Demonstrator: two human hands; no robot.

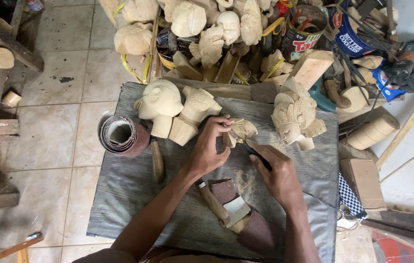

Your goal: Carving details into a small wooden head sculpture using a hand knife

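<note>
Pale carved wooden figure (238, 131) in left hand (210, 148)

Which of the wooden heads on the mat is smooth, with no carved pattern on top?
The round head at the far left; the other two show carved detail.

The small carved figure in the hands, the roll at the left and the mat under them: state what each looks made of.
Small carved figure: pale bare wood, unpainted, matte, like the other heads. Roll: sandpaper, apparently; reddish-brown gritty outside, pale backing inside. Mat: grey coarse cloth or felt, probably; frayed edges, dust on it.
</note>
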